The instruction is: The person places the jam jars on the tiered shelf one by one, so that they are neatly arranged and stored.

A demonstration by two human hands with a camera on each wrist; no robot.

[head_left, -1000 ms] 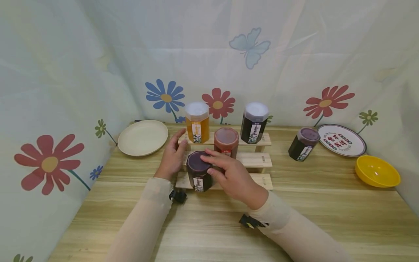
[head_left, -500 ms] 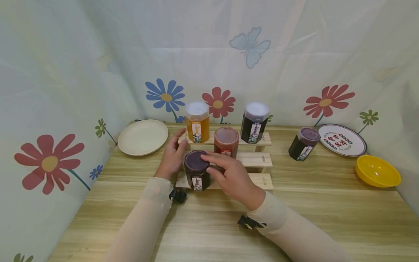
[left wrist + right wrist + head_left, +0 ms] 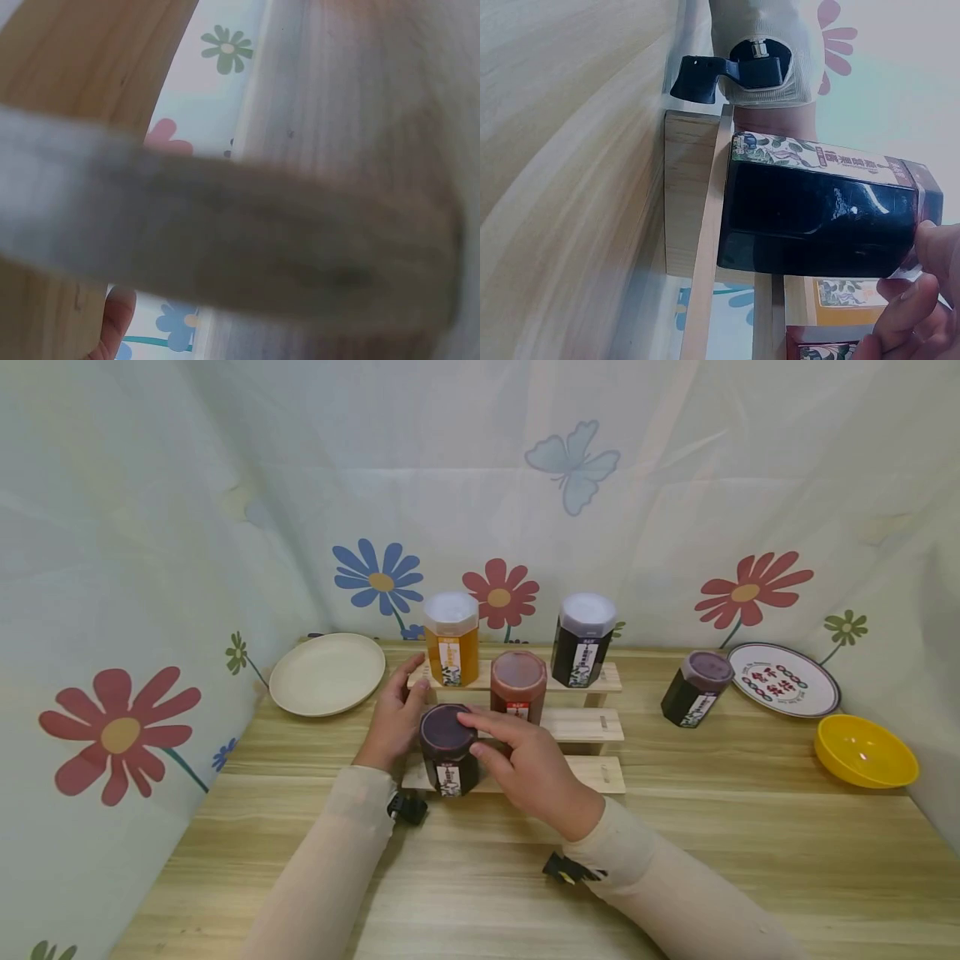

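On the lowest step of the small wooden rack [image 3: 581, 724] stands a dark jar [image 3: 450, 752] with a dark purple lid and a white label. My right hand [image 3: 536, 768] touches its lid from the right, index fingertip at the top edge and thumb on the side. In the right wrist view its other fingers [image 3: 904, 307] bend beside the lid. My left hand [image 3: 393, 718] holds the rack's left end near the top step. A fingertip [image 3: 116, 319] shows past a plank [image 3: 45, 322] in the left wrist view; the rest is hidden.
An orange jar [image 3: 452, 652] and a black jar [image 3: 583, 647] stand on the top step, with a red-brown jar [image 3: 517, 681] on the middle one. Another dark jar [image 3: 696, 692] stands right, by a patterned plate [image 3: 813, 693] and yellow bowl [image 3: 866, 752]. A cream plate [image 3: 327, 675] lies left.
The dark jar on the lowest step has shifted slightly left and now stands straighter. My right hand has moved a little left with it; my left hand has stayed in place.
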